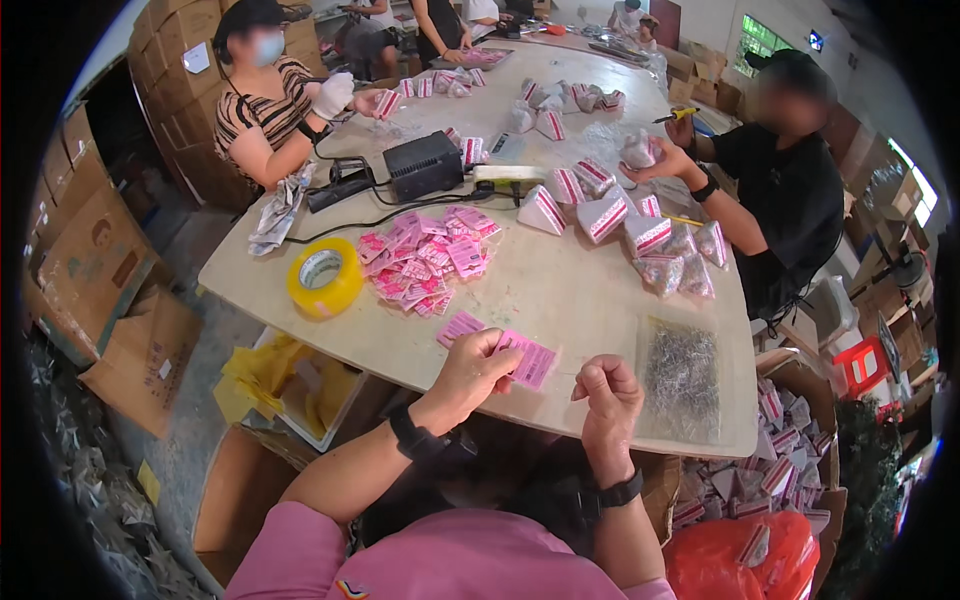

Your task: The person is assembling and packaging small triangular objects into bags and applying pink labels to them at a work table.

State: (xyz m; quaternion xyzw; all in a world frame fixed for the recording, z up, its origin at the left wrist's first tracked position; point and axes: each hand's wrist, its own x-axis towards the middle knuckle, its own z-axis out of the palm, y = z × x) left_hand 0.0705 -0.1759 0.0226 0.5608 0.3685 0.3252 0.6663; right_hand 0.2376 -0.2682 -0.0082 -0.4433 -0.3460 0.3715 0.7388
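My left hand point(468, 372) is closed, thumb over fingers, on a pink printed card point(534, 362) just above the table's near edge. Another piece of pink card point(459, 327) shows on the far side of that hand; whether it is the same card I cannot tell. To the right, my right hand point(608, 398) is pinched, thumb against the curled fingers, and anything in it is too small to make out. Beside it lies a flat clear bag of thin metallic pieces point(684, 372). A loose pile of pink cards point(425, 258) lies beyond my left hand.
A yellow tape roll point(325, 277) sits left of the pile. Filled packets with pink-striped tops point(603, 217) cover the right middle. Cables and a black box point(423, 166) lie across the table. Co-workers handle packets on both sides. A carton of packets point(770, 450) stands at lower right.
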